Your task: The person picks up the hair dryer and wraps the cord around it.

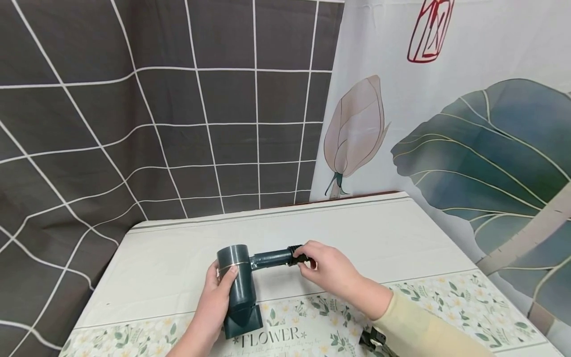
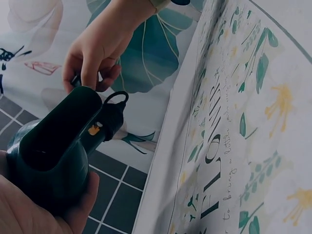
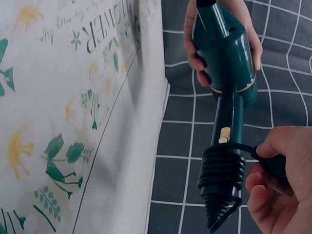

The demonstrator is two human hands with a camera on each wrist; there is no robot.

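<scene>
A dark green hair dryer [image 1: 241, 282] with a gold ring is held above the table, its handle [image 1: 271, 259] pointing right and its flat nozzle [image 1: 243, 321] toward me. My left hand [image 1: 213, 303] grips the barrel, thumb on the near side. A black power cord [image 3: 222, 170] is wound in several coils round the end of the handle, by a gold switch [image 3: 224, 134]. From the coils, the cord runs to my right hand [image 1: 332, 267], which pinches a black piece of it between thumb and fingers. Those fingers partly hide that piece in the right wrist view.
Beneath is a table with a white cloth [image 1: 187, 258] printed with flowers and lettering. A small black object [image 1: 373, 339] shows beside the right sleeve; its kind is unclear. Behind hang a dark grid curtain [image 1: 227, 99] and a leaf-printed white cloth [image 1: 374, 29].
</scene>
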